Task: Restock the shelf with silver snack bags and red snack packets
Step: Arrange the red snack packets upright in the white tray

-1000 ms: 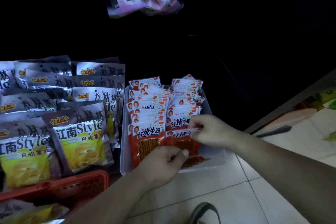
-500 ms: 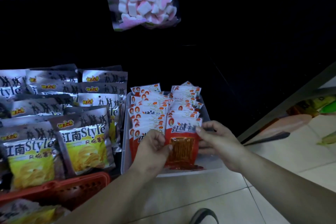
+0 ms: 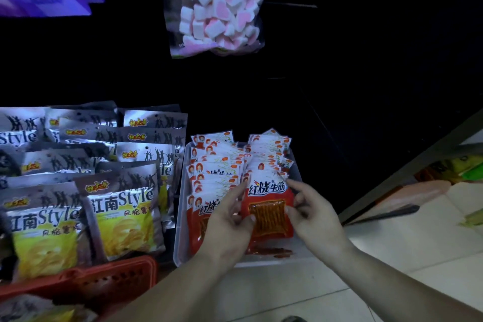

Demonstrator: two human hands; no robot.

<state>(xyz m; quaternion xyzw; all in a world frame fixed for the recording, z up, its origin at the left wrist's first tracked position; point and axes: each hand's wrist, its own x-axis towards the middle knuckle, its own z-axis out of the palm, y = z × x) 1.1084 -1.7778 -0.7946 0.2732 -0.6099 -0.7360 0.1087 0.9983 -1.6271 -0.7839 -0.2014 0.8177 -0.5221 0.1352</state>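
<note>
Between your left hand (image 3: 230, 219) and right hand (image 3: 312, 214): red snack packet with white top (image 3: 267, 213), upright, long axis away from you. Each hand pinches nearer side edge; row in clear plastic tray (image 3: 179, 230) just beyond.

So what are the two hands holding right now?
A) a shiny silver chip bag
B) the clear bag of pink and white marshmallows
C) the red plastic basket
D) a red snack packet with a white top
D: the left hand and the right hand pinch the two side edges of one red snack packet with a white top, held up over the clear plastic tray of matching packets.
</note>
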